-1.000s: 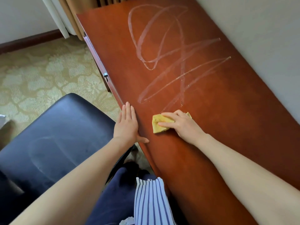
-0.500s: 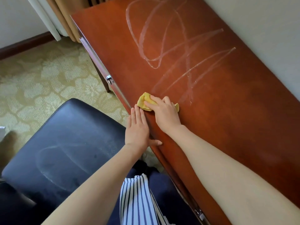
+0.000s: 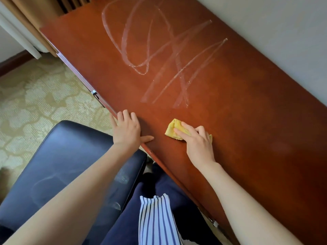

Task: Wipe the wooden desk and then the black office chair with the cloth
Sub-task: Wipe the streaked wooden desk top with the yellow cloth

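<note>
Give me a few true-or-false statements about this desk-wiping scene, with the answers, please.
1. The right hand holds a yellow folded cloth down on the reddish-brown wooden desk. True.
2. The left hand grips a spray bottle. False: it rests flat on the desk's front edge and holds nothing.
3. Pale looping streaks mark the desk beyond the cloth. True.
4. The cloth lies on the seat of the black padded office chair. False: the cloth is on the desk, and the chair stands beside the desk's front edge.
</note>
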A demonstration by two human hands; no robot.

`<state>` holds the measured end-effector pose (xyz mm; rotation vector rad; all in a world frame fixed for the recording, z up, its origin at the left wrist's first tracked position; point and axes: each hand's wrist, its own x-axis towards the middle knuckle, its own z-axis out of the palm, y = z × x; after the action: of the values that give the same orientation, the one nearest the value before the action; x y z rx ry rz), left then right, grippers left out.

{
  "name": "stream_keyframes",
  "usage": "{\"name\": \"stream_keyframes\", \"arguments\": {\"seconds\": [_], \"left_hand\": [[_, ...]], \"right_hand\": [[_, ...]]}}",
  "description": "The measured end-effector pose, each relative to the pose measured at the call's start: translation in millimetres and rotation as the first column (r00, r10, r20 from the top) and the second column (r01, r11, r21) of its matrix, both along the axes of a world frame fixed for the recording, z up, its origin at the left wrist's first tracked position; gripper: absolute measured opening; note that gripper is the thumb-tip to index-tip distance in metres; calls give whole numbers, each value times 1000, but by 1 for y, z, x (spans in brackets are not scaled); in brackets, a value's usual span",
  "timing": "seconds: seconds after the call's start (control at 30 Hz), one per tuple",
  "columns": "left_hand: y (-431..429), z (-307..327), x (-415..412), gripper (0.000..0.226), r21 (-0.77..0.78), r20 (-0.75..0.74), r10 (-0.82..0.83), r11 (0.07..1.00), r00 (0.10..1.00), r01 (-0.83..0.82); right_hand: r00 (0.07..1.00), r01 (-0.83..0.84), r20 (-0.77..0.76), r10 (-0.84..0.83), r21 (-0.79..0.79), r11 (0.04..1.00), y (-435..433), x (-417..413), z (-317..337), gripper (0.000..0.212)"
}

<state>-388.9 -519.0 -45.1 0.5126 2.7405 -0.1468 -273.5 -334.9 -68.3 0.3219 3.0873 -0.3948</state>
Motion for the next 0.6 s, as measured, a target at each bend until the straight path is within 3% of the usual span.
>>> {"name": "stream_keyframes", "arguments": {"seconds": [0.1,0.17,0.27,0.37,0.6], "left_hand": [[0,-4,-7,126,-50,93,47,998,995,-42],[0,-6,-11,137,-70,162,72,996,984,-61],[4,-3,-16,140,-102,216,85,993,973,-65],[11,-1,-19,139,-160,222,59,987,973,-24],[17,1,-21,138,-217,227,64,976,972,-14]], "right_hand": [[994,71,86,-72,18,997,40,-14,-2,52],[983,131,128,-132,16,991,67,-29,-4,50],[968,200,150,-200,15,980,101,-57,-2,45],[967,240,79,-241,20,971,122,-85,3,45],[850,524,64,-523,-10,851,105,-135,1,50]]}}
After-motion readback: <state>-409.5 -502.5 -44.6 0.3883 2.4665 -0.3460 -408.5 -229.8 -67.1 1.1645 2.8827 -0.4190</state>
